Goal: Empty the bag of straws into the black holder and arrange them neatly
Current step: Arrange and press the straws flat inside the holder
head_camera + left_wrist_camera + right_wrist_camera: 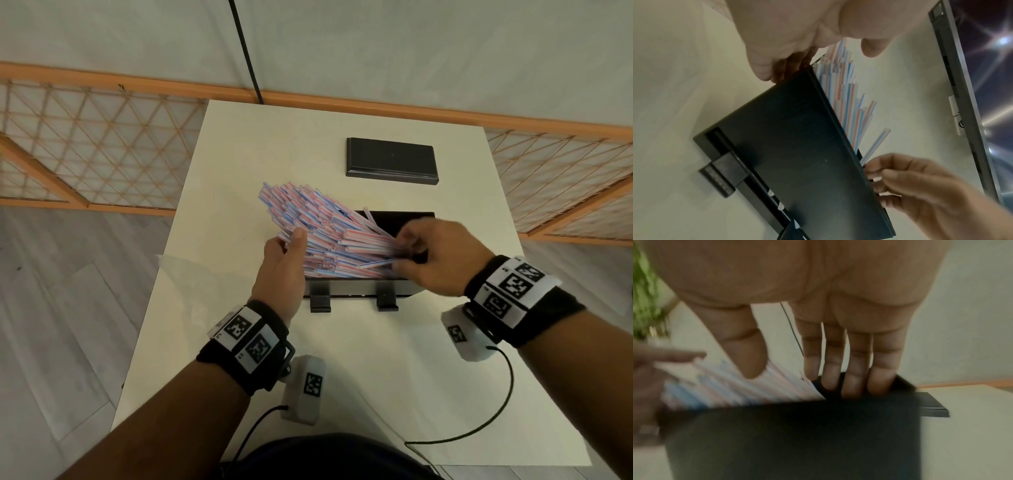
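Red-, blue- and white-striped straws [308, 212] lie in a thick fan, their right ends inside the black holder [352, 291] and their left ends sticking out up and to the left. My left hand [287, 253] grips the bundle at the holder's left end, thumb on top and fingers under it. My right hand [411, 246] reaches into the holder's right end, its straight fingers [851, 378] inside the holder [797, 434] and its thumb resting on the straws [735, 386]. One loose straw [875, 146] pokes out near the right fingertips.
The holder's flat black lid [392, 161] lies behind it on the white table [239, 342]. A clear plastic bag [181, 270] lies at the table's left edge. A black cable [479, 428] trails over the near right. A wooden lattice fence [85, 144] stands beyond.
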The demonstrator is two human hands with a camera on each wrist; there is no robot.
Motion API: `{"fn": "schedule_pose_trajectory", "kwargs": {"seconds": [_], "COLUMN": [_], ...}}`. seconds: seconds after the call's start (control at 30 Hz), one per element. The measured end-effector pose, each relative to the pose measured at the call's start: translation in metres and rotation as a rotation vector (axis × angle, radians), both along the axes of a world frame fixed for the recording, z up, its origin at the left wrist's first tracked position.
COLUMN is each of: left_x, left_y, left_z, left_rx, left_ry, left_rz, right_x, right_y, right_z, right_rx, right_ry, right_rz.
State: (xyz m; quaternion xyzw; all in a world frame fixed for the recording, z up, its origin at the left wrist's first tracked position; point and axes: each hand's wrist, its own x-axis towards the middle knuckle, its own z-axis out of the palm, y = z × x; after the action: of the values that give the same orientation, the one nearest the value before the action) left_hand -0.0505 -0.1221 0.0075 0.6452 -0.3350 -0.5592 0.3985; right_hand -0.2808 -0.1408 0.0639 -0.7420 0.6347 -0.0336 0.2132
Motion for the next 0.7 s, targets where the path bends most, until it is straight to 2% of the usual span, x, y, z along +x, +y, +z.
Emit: {"fn": "schedule_pose_trajectory", "kwargs": {"seconds": [0.07,0.2,0.4,0.57,0.7], "left_x": [0.000,-0.004,0.000,0.001,-0.002], "left_y": [0.000,-0.002,-0.009,-0.006,-0.003], "left_z": [-0.003,-0.006,-0.006,-0.002,-0.003], "left_rx": [0.010,0.035,0.056,0.019,-0.024], "left_ry": [-0.018,-0.040,-0.081,-0.127,-0.143], "left_rz": [-0.013,-0.041,-0.055,-0.078,-0.093], "right_x": [0.000,0.014,0.026,0.032,0.043], "right_y": [0.006,0.014,0.026,0.023,0.012], "right_z": [-0.013,-0.034,-0.043,-0.047,-0.047], "right_rx": [0.078,0.117,0.151,0.174,0.208], "right_ry": [0.037,-0.017,-0.063,0.113,0.008], "right_rz": [0.044,0.053,0.055,0.015,0.032]}}
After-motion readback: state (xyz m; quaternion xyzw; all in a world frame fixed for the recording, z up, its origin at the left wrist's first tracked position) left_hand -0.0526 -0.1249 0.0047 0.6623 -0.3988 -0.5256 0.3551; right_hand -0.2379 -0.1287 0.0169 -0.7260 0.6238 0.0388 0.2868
